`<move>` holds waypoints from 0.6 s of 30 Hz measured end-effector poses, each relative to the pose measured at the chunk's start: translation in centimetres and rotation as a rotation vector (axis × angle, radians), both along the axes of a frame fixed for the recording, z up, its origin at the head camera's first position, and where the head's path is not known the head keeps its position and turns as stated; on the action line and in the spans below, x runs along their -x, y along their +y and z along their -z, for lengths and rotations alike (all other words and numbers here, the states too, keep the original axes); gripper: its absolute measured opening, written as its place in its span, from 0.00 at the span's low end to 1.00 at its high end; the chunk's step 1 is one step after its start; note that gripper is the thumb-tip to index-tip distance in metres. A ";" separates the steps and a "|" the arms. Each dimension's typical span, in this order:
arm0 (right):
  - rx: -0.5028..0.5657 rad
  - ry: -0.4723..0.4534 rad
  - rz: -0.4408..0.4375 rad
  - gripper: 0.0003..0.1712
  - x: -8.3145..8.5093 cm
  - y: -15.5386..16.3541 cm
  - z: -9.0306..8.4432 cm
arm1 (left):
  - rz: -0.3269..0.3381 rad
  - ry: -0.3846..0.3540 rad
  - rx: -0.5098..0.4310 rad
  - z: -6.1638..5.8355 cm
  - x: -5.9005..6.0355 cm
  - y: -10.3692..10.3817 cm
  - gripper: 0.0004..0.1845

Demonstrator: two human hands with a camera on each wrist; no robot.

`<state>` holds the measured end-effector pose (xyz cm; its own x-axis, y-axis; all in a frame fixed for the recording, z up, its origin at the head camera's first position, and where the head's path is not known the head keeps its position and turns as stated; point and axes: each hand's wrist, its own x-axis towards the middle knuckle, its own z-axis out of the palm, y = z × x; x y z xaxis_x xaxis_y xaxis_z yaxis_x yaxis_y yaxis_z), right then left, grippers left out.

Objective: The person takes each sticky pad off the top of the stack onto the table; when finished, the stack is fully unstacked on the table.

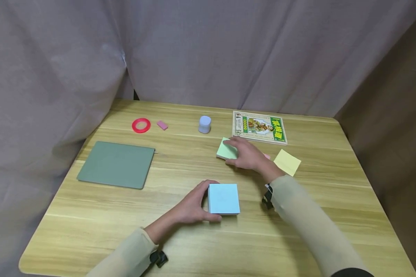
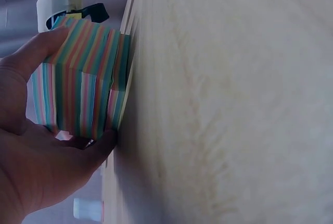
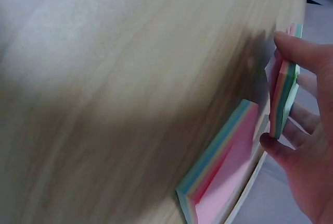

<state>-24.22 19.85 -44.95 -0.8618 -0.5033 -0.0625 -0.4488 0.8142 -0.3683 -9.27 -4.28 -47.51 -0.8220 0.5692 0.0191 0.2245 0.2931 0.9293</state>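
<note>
Thick block of multicoloured sticky notes (image 1: 224, 198), blue sheet uppermost, standing on the counter (image 1: 180, 238) near its front edge. The left hand (image 1: 193, 207) grips the block from its left side, thumb along the near face and fingers along the far face; the left wrist view shows the striped paper edges (image 2: 83, 86) pinched between thumb and fingers. Further back, the right hand (image 1: 247, 154) holds a thinner pad with a green top sheet (image 1: 227, 150); in the right wrist view thumb and fingers pinch this pad (image 3: 283, 96), tilted above a pink-topped pad (image 3: 223, 179) that lies flat on the counter beneath it. A loose yellow pad (image 1: 287, 162) lies just right of that hand.

Risks, as a judgement: the pinched pad is held by its edges only, so a loose grip could let the sheets fan or peel apart; the pink-topped pad below may stick and lift with it; the tall block could shear along its layers if pressed sideways.

Periphery: a printed booklet (image 1: 259, 127), a small white jar (image 1: 204, 124), a pink eraser (image 1: 162, 125), a red tape ring (image 1: 141, 125) and a grey-green mat (image 1: 116, 164).
</note>
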 end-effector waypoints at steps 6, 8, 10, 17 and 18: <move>-0.022 -0.015 -0.020 0.41 0.6 -0.2 0.4 | -0.004 -0.001 -0.009 -0.2 0.0 0.0 0.46; -0.022 -0.025 -0.020 0.40 0.6 -0.2 0.3 | -0.008 0.004 -0.010 -0.2 0.0 0.0 0.46; -0.025 -0.045 -0.015 0.40 0.6 -0.2 0.2 | -0.008 0.008 -0.005 -0.2 -0.1 0.0 0.46; -0.049 -0.063 -0.018 0.41 0.6 -0.3 0.1 | -0.011 -0.001 0.006 -0.2 -0.2 0.0 0.46; -0.052 -0.061 -0.018 0.41 0.6 -0.3 0.0 | -0.011 0.000 0.006 -0.2 -0.2 0.0 0.46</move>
